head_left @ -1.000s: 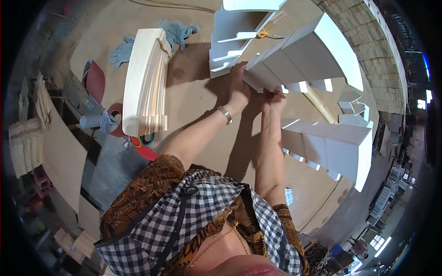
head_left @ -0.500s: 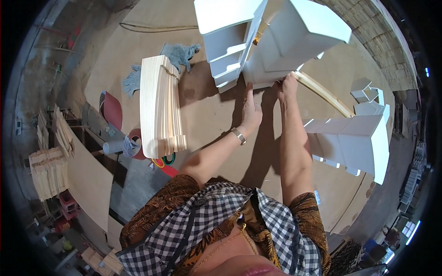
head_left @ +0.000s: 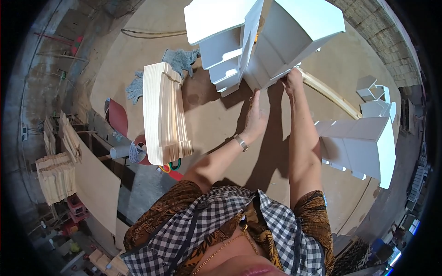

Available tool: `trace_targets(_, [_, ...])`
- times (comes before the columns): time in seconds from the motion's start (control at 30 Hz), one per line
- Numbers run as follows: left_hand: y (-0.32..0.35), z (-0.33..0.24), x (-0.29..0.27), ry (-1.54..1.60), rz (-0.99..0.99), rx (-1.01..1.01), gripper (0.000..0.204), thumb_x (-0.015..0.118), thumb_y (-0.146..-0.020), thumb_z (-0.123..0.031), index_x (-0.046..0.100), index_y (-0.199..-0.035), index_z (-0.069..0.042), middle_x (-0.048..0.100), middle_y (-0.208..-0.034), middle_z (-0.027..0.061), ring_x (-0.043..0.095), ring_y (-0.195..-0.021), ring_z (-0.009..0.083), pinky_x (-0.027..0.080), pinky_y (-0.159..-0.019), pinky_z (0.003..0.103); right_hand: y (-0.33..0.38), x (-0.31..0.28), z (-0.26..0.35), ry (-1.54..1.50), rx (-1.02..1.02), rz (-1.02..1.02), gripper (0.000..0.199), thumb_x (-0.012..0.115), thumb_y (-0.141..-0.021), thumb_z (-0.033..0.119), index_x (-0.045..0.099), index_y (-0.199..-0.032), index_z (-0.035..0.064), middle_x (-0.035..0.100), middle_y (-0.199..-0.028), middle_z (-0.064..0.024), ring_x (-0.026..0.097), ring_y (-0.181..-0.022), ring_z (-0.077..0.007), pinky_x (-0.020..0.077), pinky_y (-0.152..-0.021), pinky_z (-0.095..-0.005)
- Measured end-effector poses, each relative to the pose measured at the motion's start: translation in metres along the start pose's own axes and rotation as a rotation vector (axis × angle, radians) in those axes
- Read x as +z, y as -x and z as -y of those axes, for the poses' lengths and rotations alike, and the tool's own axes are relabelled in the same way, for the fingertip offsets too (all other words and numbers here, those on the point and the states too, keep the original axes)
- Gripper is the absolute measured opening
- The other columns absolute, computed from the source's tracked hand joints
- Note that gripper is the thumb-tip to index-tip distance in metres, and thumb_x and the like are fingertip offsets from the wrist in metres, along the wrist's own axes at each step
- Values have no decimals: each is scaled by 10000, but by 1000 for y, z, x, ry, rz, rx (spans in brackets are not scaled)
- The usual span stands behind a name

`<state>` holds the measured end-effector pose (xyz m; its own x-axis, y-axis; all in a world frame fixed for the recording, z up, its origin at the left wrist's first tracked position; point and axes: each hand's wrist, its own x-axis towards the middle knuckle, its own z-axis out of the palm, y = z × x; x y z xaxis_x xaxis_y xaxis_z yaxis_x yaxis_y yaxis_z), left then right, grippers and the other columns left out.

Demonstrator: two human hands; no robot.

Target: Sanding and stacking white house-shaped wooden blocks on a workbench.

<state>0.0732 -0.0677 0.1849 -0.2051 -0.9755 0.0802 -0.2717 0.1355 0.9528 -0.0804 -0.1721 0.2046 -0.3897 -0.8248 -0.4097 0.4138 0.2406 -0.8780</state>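
A white wooden shelf unit (head_left: 281, 48) stands at the far side of the worktable, with a sharp corner towards me. My left hand (head_left: 256, 120) is open, its fingers stretched out at the unit's near lower corner. At the lower right edge my right hand (head_left: 293, 82) is closed, its fingers curled against the unit and partly hidden. Left of that unit stands another white shelf unit (head_left: 221, 53), its stepped compartments showing. A pale wooden bar (head_left: 329, 93) runs away from beside my right hand.
A stack of curved pale wood pieces (head_left: 163, 115) stands left on the brown worktable (head_left: 221, 161), by grey gloves (head_left: 181, 61) and scissors (head_left: 172, 166). More white shelving (head_left: 352, 142) lies at the right. Rolled sandpaper (head_left: 116, 117) and stacked wood (head_left: 56, 177) are farther left.
The white unit at my hands has turned slightly, its near corner now pointing more towards me. My left hand has shifted a little right and nearer; my right hand stays at the lower edge.
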Motion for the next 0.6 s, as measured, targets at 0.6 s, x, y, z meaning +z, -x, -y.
trace_targets(0.6, [-97, -17, -158, 280, -321, -25, 314, 369, -871, -246, 475, -1046, -9, 465, -1040, 49, 412, -950, 115, 327, -823, 247, -1, 0, 6, 58, 17, 27, 170, 459, -772, 113, 539, -861, -8, 566, -748, -83, 542, -582, -159, 438, -465, -281])
